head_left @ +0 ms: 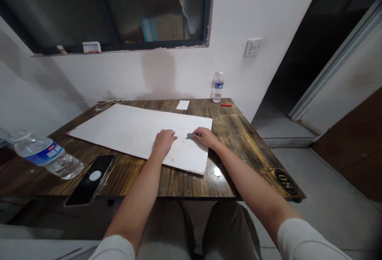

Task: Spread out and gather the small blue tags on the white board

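A white board (128, 127) lies flat across the wooden table, and both hands are over its right half. My left hand (163, 142) rests on the board with its fingers curled in and the thumb near the index finger; whatever may be between them is too small to make out. Between the thumb and fingers of my right hand (204, 136) is a small bluish-grey piece (190, 135), its end pointing left toward my other hand. Its exact kind does not show. A short dark thin mark or sliver (182, 141) lies on the board between the hands.
On the table's left are a large water bottle (49, 154) lying tilted and a phone (91, 178). Along the back are a white cable (108, 103), a white paper (182, 105), a small upright bottle (218, 88) and a red pen-like stick (227, 105). The wall stands behind.
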### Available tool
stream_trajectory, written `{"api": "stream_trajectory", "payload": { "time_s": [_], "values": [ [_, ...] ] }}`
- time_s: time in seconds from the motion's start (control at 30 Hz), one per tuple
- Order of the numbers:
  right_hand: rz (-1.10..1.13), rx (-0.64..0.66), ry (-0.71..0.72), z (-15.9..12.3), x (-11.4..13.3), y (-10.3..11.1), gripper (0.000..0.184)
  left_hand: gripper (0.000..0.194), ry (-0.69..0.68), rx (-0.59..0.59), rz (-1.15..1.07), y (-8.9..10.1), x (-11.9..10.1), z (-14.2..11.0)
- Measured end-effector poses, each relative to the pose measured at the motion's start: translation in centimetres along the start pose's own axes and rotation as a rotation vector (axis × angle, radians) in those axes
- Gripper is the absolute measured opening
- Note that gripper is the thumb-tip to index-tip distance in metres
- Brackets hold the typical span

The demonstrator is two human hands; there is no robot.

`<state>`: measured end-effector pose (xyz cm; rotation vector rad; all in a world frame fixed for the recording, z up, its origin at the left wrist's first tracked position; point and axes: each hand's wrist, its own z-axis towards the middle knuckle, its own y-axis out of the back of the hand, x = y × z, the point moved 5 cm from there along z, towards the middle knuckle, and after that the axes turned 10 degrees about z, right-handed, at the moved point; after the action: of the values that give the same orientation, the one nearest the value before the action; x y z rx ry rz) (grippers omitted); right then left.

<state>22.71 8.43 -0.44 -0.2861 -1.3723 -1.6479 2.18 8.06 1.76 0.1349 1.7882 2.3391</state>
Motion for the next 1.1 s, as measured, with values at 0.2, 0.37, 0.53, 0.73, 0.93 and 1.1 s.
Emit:
{"api": "stream_trajectory", "payload": {
  "time_s": [0.2, 0.37, 0.53, 0.73, 0.93, 1.1],
  "values": [
    [-0.021, 0.007, -0.011, 0.1, -0.1, -0.1, 0.015, 0.018, -0.038, 0.051, -0.041, -0.2, 0.1, 0.2],
    [-0.023, 0.017, -0.007, 0.0, -0.1, -0.1, 0.016, 0.029, -0.023, 0.035, -0.101, -0.2, 0.7, 0.2],
    [-0.025, 0.016, 0.000, -0.1, 0.1, 0.0, 0.019, 0.035, -0.012, -0.021, -0.141, -0.5, 1.0, 0.1],
    [0.007, 0.003, -0.013, 0.0, 0.0, 0.0, 0.016, 0.038, 0.001, -0.074, -0.307, 0.2, 0.2, 0.2],
    [0.154, -0.079, -0.134, 0.2, -1.0, 0.1, 0.014, 0.017, -0.285, -0.254, -0.369, 2.9, -2.9, -0.7],
    [0.369, -0.029, -0.148, 0.2, -1.2, -0.2, 0.023, 0.013, -0.465, -0.326, -0.289, 3.2, -4.7, -1.5]
  ]
}}
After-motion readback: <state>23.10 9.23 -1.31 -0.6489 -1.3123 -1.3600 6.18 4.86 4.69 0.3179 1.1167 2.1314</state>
